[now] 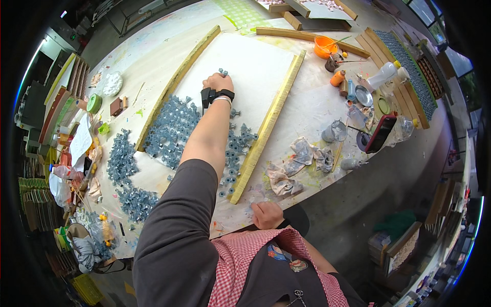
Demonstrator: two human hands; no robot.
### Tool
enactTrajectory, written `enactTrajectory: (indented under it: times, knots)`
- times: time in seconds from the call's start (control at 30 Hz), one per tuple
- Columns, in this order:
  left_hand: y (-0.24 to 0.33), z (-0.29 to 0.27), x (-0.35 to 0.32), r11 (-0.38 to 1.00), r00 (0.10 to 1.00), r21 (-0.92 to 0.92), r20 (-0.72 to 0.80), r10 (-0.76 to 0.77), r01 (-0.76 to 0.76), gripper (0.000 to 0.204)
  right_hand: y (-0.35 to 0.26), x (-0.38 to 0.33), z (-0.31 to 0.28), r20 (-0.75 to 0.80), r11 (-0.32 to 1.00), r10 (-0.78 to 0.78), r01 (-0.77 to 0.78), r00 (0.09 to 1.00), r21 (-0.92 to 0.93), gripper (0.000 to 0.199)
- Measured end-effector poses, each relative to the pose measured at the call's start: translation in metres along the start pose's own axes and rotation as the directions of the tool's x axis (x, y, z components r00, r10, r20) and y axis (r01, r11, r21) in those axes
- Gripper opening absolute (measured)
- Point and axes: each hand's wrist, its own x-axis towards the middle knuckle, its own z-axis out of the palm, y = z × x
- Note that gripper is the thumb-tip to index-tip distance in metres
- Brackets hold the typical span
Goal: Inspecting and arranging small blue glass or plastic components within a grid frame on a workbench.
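My left grip, fingers curled down so I cannot tell its hold, touches the small blue-grey pieces just beyond it; right grip rests closed on the desk edge, well behind.

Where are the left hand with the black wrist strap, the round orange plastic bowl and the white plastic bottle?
left hand (218,82), head view, back of the hand
orange plastic bowl (324,48), head view, its rim
white plastic bottle (381,77), head view, its body

White framed panel lying at table centre; small blue-grey flower pieces sitting on its near-left part; crumpled rags lying right, near table's front edge.
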Motion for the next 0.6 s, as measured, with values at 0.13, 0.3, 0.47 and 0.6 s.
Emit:
enactTrajectory:
  times: [0.13,0.3,0.47,0.6]
  knots:
    - [0.002,-0.001,-0.002,1.0,0.999,-0.018,0.034,-0.006,0.006,0.02,0.0,0.0,-0.001,0.0,1.0,0.0,0.0,1.0,-0.004,0.027]
    - [-0.003,0.001,0.002,1.0,0.999,-0.008,0.043,-0.004,0.004,0.022,-0.001,0.0,0.0,0.01,1.0,-0.011,0.011,1.0,0.001,0.027]
    - [-0.031,-0.009,0.014,0.987,0.983,0.02,0.099,0.155,-0.157,0.021,-0.001,-0.002,0.003,-0.008,1.0,-0.011,0.011,1.0,-0.004,0.026]
    - [-0.061,-0.033,0.019,0.963,0.966,0.087,-0.019,0.257,-0.255,0.02,0.0,-0.003,0.004,0.004,1.0,-0.006,0.006,1.0,-0.016,0.026]
